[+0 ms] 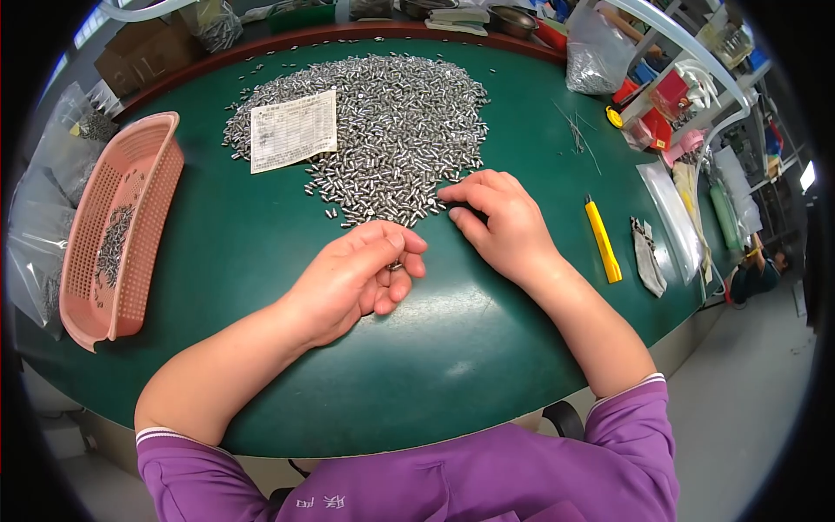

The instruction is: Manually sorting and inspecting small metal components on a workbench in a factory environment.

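A large heap of small shiny metal cylinders point(391, 122) is spread over the green tabletop, and a printed paper slip point(293, 130) lies on its left part. Just below the heap's near tip, my left hand point(361, 274) is turned partly palm up, its fingers curled round a few of the metal cylinders point(396, 264). My right hand point(500, 217) reaches to the heap's near right edge. Its index fingertip is at the outermost pieces, and the thumb is apart from it; no piece shows between them.
At the left stands a pink perforated basket point(161, 252) with some small metal pieces inside. A yellow utility knife point(603, 239) and a greyish cloth piece point(646, 257) lie at the right. Thin wires point(576, 130) and a clear bag of metal parts point(600, 56) are farther back.
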Tool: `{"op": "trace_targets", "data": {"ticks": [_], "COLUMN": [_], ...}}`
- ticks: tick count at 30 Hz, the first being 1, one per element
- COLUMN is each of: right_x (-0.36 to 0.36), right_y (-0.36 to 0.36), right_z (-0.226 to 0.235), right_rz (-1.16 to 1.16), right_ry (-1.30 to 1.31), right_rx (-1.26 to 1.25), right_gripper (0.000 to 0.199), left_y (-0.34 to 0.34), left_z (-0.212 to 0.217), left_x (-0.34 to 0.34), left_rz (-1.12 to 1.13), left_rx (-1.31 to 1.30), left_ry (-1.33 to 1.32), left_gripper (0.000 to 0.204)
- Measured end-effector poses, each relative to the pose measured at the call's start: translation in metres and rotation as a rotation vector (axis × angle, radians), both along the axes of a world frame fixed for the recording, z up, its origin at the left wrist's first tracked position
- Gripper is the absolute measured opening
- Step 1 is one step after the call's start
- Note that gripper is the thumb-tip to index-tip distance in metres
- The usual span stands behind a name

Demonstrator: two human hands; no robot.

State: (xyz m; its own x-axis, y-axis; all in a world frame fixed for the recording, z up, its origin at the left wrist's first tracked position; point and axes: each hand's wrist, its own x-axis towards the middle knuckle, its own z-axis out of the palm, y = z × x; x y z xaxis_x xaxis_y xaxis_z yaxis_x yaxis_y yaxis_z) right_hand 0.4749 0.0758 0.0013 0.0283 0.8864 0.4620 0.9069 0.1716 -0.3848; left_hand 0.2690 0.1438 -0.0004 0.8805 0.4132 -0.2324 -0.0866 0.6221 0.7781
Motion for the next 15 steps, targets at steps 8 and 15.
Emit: {"op": "trace_targets", "data": {"ticks": [8, 15], "right_x": [0.0005, -0.0037], "right_y": [0.0018, 0.0012], "right_z": [0.0, -0.0011], "right_rz": [-0.029, -0.036], "right_ry": [0.002, -0.061], "right_rx": [-0.03, -0.021], "right_gripper": [0.007, 0.007], "left_y": [0.0021, 0.002], "left_z": [-0.0008, -0.0012], "left_x": [0.0, -0.0006], "left_rz": [-0.042, -0.04], "left_rx": [0.009, 0.017], "left_ry": [-0.018, -0.009], "left_gripper": [0.022, 0.019]}}
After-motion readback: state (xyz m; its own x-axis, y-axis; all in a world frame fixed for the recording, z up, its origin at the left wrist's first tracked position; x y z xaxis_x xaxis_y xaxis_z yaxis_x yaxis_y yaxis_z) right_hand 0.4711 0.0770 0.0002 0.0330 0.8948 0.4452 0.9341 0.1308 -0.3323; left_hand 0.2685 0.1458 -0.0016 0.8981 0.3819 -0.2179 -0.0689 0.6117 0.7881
